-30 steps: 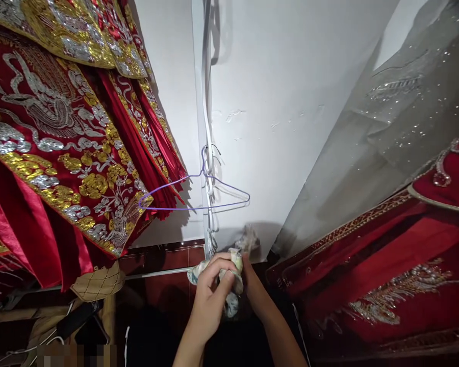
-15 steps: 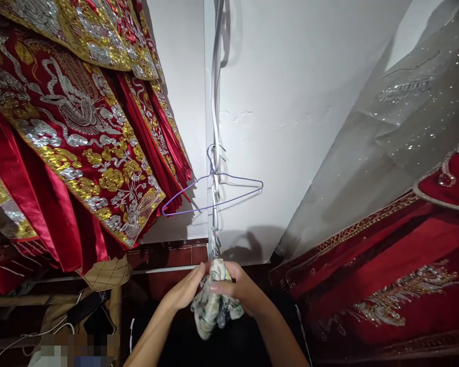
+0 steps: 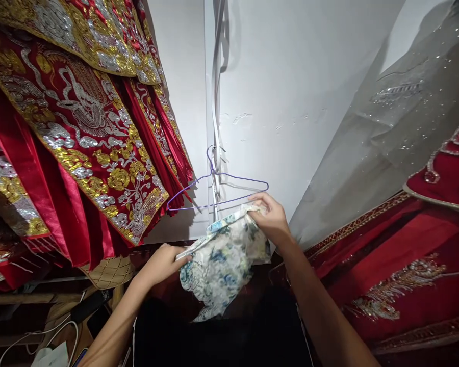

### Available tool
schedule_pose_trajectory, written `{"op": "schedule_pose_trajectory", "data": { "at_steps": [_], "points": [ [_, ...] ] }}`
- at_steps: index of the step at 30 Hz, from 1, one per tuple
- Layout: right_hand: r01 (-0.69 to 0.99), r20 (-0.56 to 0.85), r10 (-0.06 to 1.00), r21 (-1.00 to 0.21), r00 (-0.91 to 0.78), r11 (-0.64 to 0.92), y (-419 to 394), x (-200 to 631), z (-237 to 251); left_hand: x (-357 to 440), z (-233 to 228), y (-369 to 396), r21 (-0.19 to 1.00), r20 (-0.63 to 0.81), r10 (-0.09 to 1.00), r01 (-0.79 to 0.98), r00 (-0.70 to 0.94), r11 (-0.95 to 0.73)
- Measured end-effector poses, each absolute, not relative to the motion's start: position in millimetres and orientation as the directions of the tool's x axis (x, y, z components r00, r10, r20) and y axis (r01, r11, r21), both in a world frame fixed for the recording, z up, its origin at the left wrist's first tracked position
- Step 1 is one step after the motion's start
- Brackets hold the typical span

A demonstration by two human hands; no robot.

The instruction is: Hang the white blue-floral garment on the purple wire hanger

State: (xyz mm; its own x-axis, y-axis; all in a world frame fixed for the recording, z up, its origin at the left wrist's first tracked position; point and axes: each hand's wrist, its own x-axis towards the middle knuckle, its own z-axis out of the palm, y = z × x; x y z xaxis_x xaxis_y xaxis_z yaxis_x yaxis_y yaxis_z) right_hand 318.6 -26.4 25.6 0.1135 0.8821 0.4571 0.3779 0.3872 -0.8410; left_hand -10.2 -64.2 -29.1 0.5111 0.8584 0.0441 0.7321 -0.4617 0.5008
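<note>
White plaster wall (image 3: 290,102) backing scene | hanging left: red satin robes (image 3: 80,132), gold-silver embroidery | stretching floral cloth (image 3: 222,260) just under thin purple wire hanger (image 3: 218,191) | left hand (image 3: 162,262) pinching lower corner | right hand (image 3: 271,219) pinching upper edge

I see bright light on the white wall (image 3: 275,92), the wire hanger (image 3: 218,191) casting a soft shadow — lower edge dim, corners stretched by wide-angle distortion.

Both forearms extended forward, bare: left hand (image 3: 161,263) lower, fingers closed in a pinch; right hand (image 3: 271,220) raised higher, well apart, fingers curled shut in a grip.
</note>
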Motion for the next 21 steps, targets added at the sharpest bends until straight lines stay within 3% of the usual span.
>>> {"op": "schedule_pose_trajectory", "data": {
  "at_steps": [5, 9, 16, 21],
  "points": [
    [0.403, 0.409, 0.907, -0.817, -0.096, 0.411, 36, 310, -17, -39, -32, -69, 0.366, -0.013, 0.928, 0.865, 0.373, -0.343],
    [0.405, 0.371, 0.911, -0.816, -0.179, 0.412, 44, 314, -39, -53, -43, -56, 0.406, -0.038, 0.949, 0.872, 0.314, -0.272],
    [0.436, 0.354, 0.912, -0.801, -0.209, 0.41, 26, 344, -10, -34, -17, -21, 0.543, 0.384, 0.896, 0.729, 0.225, -0.416],
    [0.393, 0.306, 0.902, -0.822, -0.306, 0.412, 6, 340, 3, -3, 21, -3, 0.56, 0.575, 0.798, 0.624, 0.18, -0.545]
  ]
}}
